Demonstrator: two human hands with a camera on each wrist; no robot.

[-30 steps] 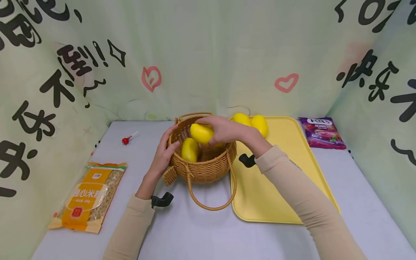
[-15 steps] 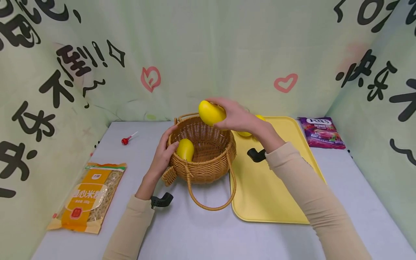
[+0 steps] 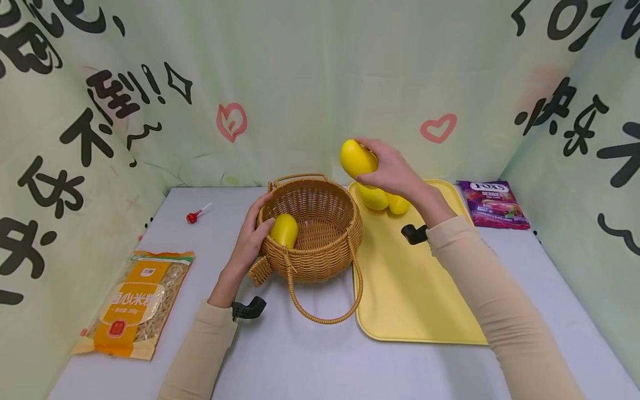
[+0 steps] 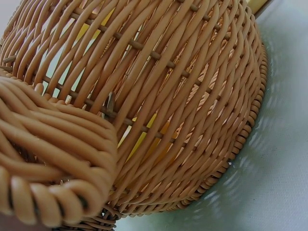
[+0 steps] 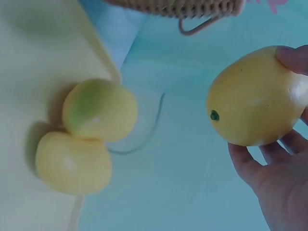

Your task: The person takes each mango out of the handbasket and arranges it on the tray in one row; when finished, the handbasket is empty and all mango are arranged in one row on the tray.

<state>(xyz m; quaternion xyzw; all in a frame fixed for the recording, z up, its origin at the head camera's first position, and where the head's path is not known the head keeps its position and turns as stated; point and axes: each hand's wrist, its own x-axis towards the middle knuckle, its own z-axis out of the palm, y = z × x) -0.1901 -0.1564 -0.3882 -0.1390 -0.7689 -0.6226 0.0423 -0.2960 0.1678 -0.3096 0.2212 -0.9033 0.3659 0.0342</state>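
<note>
Tabletop (image 3: 305, 361): pale, in front of you.
Yellow tray (image 3: 420, 300): lies on the right half of your tabletop, reaching toward its back edge.
Wicker basket (image 3: 320, 266): upright, near the middle of the tabletop's back edge, at the tray's left edge; handle loop hangs toward you.
Orange packet (image 3: 135, 303): flat along the tabletop's left edge.
Purple packet (image 3: 493, 204): at the tabletop's back right corner.
Left hand (image 3: 250, 236): you grip the basket's left rim, thumb over it.
Right hand (image 3: 395, 166): you pinch one fruit between thumb and fingers.
Held mango (image 3: 358, 158): yellow, raised above the tray's back left corner.
Tray mangoes (image 3: 373, 198): two, touching, below your held one.
Basket mango (image 3: 285, 230): inside, against the left wall.
Lollipop (image 3: 198, 214): red, near the tabletop's back left corner.
</note>
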